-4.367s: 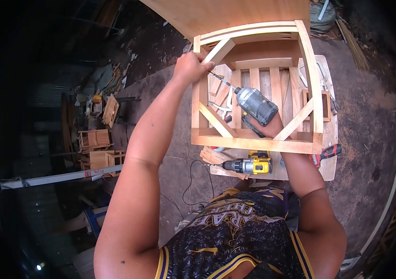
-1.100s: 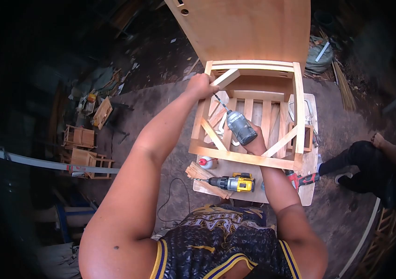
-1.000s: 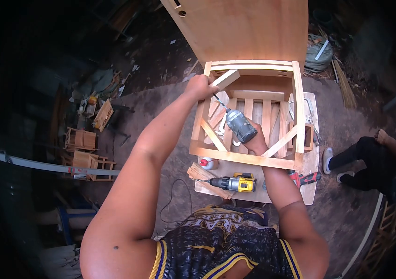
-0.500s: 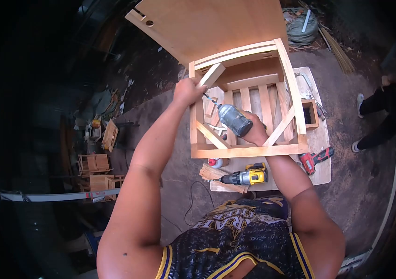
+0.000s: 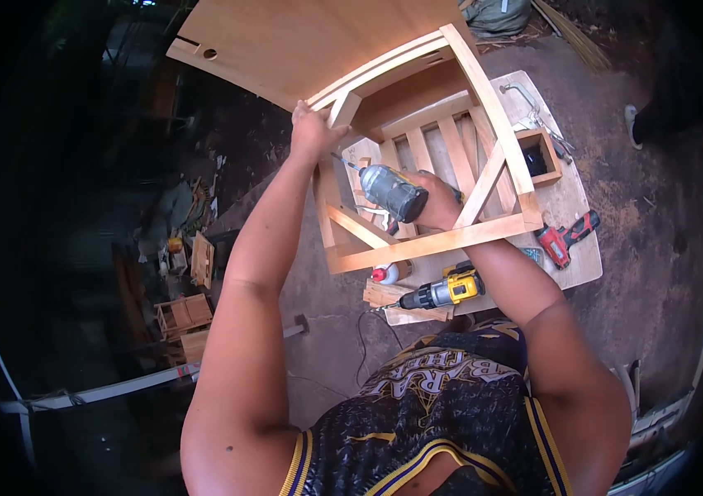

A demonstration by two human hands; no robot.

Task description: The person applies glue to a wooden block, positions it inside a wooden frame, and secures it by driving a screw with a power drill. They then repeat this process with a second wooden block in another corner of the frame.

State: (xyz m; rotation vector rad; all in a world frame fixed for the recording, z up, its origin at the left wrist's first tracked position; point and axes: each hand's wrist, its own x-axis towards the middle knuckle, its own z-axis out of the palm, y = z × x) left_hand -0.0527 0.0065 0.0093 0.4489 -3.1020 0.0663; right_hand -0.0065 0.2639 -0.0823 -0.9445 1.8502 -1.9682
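A light wooden chair or cabinet frame (image 5: 434, 245) stands tilted before me, with short diagonal braces across its corners. At its left side my left hand (image 5: 312, 134) is closed around the frame's edge, fingers outside and thumb against a wooden corner brace (image 5: 345, 108). Reaching into the frame's opening, my right hand (image 5: 440, 203) grips a grey-and-black power driver (image 5: 393, 192). The driver's thin bit points up and left, toward the frame's left side below my left hand. Its handle is mostly hidden by my fingers.
A yellow drill (image 5: 451, 289) lies on wood pieces at the front of the worktable (image 5: 579, 248). A red driver (image 5: 562, 240), an open wooden box (image 5: 543, 157) and a clamp (image 5: 523, 93) are to the right. A red-capped bottle (image 5: 386, 273) stands near the front. A person's shoe (image 5: 632, 126) is at far right.
The frame appears rotated and shifted left and up in view. The brace has turned steeper and sits closer to the frame's left corner. My right hand and driver have shifted left with it.
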